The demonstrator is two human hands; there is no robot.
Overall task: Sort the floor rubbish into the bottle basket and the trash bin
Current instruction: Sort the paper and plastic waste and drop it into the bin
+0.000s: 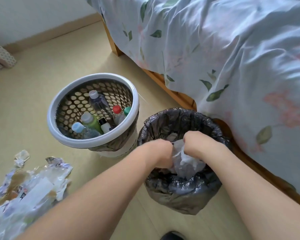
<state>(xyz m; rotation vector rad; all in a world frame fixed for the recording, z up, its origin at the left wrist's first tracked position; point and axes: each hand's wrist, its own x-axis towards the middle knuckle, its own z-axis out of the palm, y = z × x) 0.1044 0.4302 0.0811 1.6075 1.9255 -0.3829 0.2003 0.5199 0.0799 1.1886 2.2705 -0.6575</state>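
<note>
The trash bin (164,122) has a black liner and stands on the floor beside the bed. Both hands are down inside its mouth. My left hand (160,152) and my right hand (197,144) are each closed on a crumpled clear plastic bag (185,161) held between them over the bin. The bottle basket (93,108), white-rimmed with perforated walls, stands to the left of the bin and holds several capped bottles (97,101). A heap of crumpled paper and plastic rubbish (28,184) lies on the floor at the lower left.
A bed with a floral duvet (232,58) and wooden frame (177,94) fills the right side, right up against the bin. A patterned cushion (0,58) sits at the far left. A dark shoe tip (171,236) shows at the bottom edge.
</note>
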